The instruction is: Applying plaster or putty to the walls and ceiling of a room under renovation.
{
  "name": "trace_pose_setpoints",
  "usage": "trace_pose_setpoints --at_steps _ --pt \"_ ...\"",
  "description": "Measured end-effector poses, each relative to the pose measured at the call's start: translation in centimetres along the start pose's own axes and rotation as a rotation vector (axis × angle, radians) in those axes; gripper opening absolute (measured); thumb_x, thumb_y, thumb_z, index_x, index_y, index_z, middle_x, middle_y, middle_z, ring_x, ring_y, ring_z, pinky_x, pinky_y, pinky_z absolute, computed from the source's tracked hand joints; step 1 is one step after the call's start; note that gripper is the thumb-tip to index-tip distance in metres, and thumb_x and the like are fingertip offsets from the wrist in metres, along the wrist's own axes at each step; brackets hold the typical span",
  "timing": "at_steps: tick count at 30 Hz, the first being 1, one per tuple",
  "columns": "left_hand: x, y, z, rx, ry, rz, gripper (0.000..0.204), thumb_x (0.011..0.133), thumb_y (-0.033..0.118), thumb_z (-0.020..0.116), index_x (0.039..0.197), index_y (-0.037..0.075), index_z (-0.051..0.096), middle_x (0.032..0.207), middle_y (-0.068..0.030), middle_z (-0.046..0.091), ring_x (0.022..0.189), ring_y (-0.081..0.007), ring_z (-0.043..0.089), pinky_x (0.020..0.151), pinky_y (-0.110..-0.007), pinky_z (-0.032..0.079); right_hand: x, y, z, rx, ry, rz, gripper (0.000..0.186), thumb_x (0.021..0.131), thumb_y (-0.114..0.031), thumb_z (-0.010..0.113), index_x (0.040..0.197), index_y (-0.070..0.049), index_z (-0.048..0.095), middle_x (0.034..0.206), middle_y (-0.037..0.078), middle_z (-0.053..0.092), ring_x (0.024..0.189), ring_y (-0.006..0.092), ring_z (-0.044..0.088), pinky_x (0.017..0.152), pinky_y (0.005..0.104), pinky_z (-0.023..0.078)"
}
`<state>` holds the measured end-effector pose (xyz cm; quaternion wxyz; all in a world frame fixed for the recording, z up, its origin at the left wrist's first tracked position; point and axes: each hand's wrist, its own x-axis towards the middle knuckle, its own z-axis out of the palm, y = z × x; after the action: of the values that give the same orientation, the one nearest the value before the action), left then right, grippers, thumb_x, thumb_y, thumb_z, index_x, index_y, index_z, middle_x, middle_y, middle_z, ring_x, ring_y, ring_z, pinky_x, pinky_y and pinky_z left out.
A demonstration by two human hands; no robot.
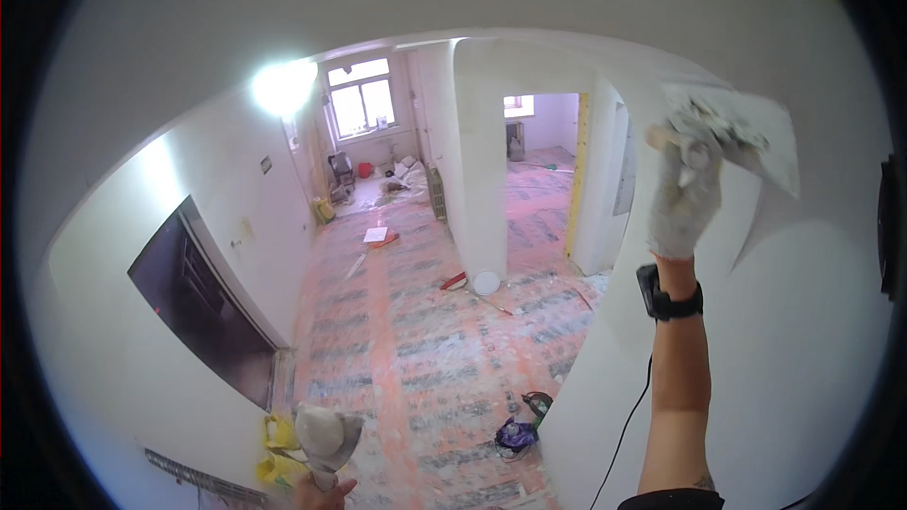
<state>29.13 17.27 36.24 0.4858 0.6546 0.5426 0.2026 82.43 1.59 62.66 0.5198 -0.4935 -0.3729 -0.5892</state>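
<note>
My right hand [688,189], in a dirty white glove, is raised high at the right. Its fingers wrap the handle of a plastering trowel [779,137] whose wide blade lies at or close to the white wall surface. Grey-white residue sticks to the trowel's back. Low in the view, my left hand [326,491] shows only partly at the bottom edge. It grips a putty knife [351,439] carrying a rounded whitish lump of putty [319,427]. Most of that hand and the knife's handle are cut off or hidden.
Pink-and-grey protective sheeting [425,349] covers the floor. A dark door [203,302] stands at the left, with yellow objects [276,439] below it. A white round lid or bucket [487,283], a purple bag [516,436] and loose tools lie about. A black cable [626,434] hangs beside my right arm.
</note>
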Motion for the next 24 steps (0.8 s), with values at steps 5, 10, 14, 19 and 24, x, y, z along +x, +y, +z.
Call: trace_pose_setpoints --at_steps 5,10,14,19,24 --pt "0.5 4.1 2.2 -0.244 -0.250 -0.097 0.028 0.085 0.010 0.080 0.084 0.005 0.053 0.057 0.0012 0.050 0.042 -0.0090 0.045 0.038 -0.026 0.033 -7.2 -3.1 -1.1 0.330 -0.320 0.289 0.019 0.091 -0.001 0.071 0.107 -0.002 0.059 0.104 0.009 0.068 0.093 0.0149 0.062 0.088 0.0291 0.050" --pt "0.2 9.2 5.6 0.000 -0.417 -0.009 0.024 0.086 0.019 0.082 0.092 0.005 0.063 0.058 0.0057 0.050 0.046 -0.0035 0.045 0.039 -0.025 0.033 -12.8 -6.0 -1.3 0.349 -0.684 0.295 0.016 0.095 -0.007 0.067 0.109 -0.002 0.061 0.094 0.004 0.065 0.082 0.0112 0.061 0.071 0.0269 0.051" --pt "0.5 11.6 5.6 -0.083 -0.624 0.093 0.026 0.087 0.019 0.082 0.097 0.007 0.062 0.061 0.0072 0.049 0.048 -0.0021 0.044 0.040 -0.023 0.033 -16.6 -10.3 -1.2 0.879 -0.737 1.251 0.021 0.098 -0.018 0.064 0.116 -0.007 0.060 0.085 -0.002 0.062 0.065 0.0041 0.053 0.055 0.0213 0.040" --pt "0.9 14.3 8.2 -0.081 -0.816 0.079 0.033 0.088 0.024 0.081 0.107 0.004 0.063 0.061 0.0078 0.048 0.048 -0.0018 0.043 0.041 -0.022 0.033 -20.3 -13.3 -1.7 1.217 -0.736 1.553 0.019 0.101 -0.015 0.056 0.120 -0.009 0.058 0.080 -0.006 0.052 0.063 0.0021 0.048 0.055 0.0193 0.037" --pt "3.0 13.5 4.8 -0.036 -0.751 0.190 0.033 0.088 0.023 0.081 0.109 0.001 0.067 0.069 0.0055 0.056 0.055 -0.0055 0.051 0.049 -0.024 0.042 -22.9 -11.8 -4.4 0.910 -1.440 1.447 0.030 0.097 -0.015 0.065 0.126 -0.007 0.062 0.084 -0.003 0.055 0.065 0.0033 0.049 0.056 0.0195 0.037"
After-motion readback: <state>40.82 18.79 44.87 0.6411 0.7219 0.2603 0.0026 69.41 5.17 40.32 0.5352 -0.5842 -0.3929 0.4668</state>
